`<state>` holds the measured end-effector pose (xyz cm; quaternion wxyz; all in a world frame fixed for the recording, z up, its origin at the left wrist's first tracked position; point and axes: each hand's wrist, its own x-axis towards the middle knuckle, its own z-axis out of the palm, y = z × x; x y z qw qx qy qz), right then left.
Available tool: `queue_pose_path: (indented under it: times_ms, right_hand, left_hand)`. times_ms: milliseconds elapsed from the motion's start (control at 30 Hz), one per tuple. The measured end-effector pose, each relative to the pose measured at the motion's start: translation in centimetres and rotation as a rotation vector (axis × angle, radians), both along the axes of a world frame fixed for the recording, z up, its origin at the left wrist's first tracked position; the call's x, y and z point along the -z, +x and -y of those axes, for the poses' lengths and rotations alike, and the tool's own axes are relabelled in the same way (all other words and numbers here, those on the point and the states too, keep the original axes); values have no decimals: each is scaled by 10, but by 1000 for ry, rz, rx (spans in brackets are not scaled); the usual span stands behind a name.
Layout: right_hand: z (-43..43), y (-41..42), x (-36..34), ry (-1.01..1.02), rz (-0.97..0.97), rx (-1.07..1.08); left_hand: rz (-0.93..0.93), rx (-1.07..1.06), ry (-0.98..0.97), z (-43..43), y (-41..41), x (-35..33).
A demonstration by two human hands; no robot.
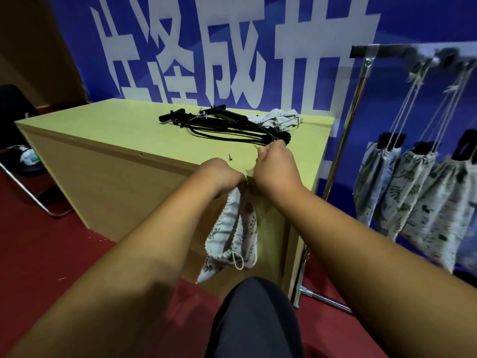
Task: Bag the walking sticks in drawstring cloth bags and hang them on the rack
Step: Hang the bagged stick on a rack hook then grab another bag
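Observation:
A leaf-printed drawstring cloth bag (232, 236) hangs down in front of the wooden cabinet's edge. My left hand (219, 174) grips its gathered top. My right hand (275, 165) is curled just to the right of it and pinches the bag's rim or cord; which one is hidden by the fingers. Folded black walking sticks (222, 124) lie in a pile on the cabinet top (108, 130), just beyond my right hand. More printed bags (278, 117) lie behind the sticks. Three filled bags (410, 192) hang by their cords from the metal rack (361, 73) at the right.
A small metal pin (229, 157) stands on the cabinet top near my left hand. A blue banner with white characters covers the wall behind. A dark chair (18, 151) stands at the left on red carpet. My knee (255, 316) is below the bag.

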<state>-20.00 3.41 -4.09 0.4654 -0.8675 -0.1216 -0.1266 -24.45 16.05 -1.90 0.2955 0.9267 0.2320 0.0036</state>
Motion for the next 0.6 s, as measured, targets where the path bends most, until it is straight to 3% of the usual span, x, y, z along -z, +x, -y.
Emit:
queue_pose_path:
  times_ms: [100,167,300,600]
  right_hand:
    - [5,-29,5,424,-234,-93]
    - [9,-42,14,480,-346,-100]
    - [35,-61,21,39,-233,-74]
    - [93,-74,12,-454,-220,-131]
  left_hand:
    - [-58,-4,-73,10,-4,-5]
    - [-78,7,-113,18,-8,-10]
    - [-86,34,-141,33,-17,-21]
    - [4,132,-165,54,-36,-37]
